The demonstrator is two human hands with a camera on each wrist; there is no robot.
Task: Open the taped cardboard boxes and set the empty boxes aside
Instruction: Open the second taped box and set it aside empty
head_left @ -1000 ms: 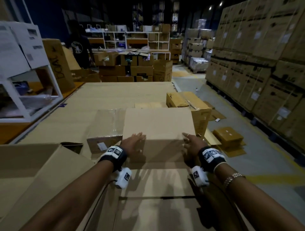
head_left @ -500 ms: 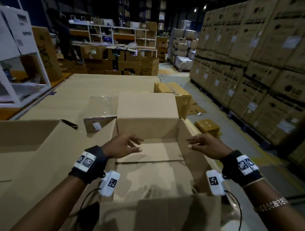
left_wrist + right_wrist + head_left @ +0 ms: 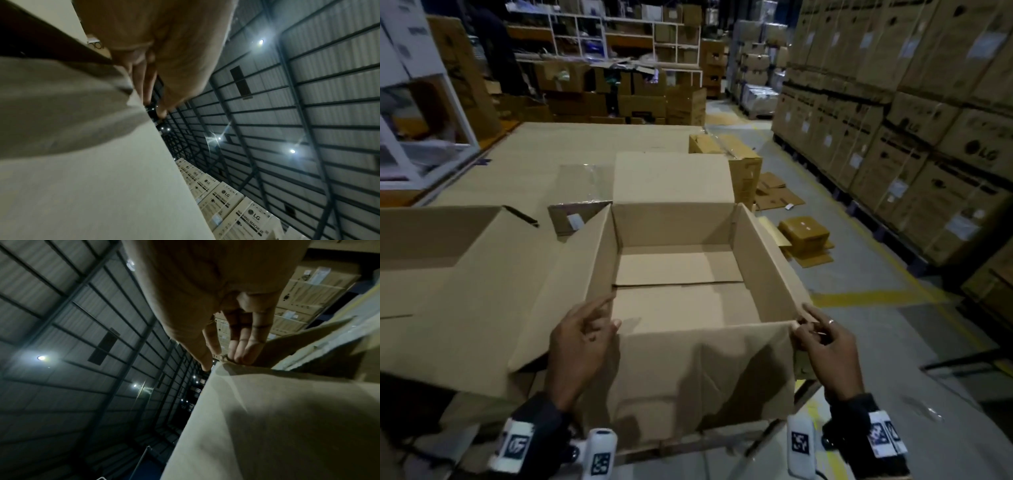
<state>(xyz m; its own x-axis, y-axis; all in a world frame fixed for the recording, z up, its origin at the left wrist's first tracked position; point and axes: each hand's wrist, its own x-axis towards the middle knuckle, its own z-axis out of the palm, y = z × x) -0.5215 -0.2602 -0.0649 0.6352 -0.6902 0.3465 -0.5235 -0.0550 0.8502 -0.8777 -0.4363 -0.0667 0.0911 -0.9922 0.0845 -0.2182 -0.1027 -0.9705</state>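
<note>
An open, empty cardboard box (image 3: 674, 222) stands in front of me with its four flaps folded outward. My left hand (image 3: 606, 315) grips its near left corner, thumb over the near wall's top edge. My right hand (image 3: 803, 323) pinches the near right corner between thumb and fingers. The near flap (image 3: 705, 377) hangs down toward me. In the left wrist view my left hand's fingers (image 3: 144, 84) lie along the cardboard edge (image 3: 102, 178). In the right wrist view my right hand's fingertips (image 3: 242, 353) press the corner of the cardboard (image 3: 267, 418).
A larger open box (image 3: 448, 274) sits at my left. A small taped box (image 3: 582, 192) lies behind the left flap, and another box (image 3: 743, 164) stands at the table's right edge. Flattened cardboard (image 3: 804, 233) litters the floor. Stacked cartons (image 3: 928, 137) wall the aisle at right.
A second ago both hands lay flat on the box's top flaps. The flaps have since swung open, and both hands have drawn back to grasp the near corners.
</note>
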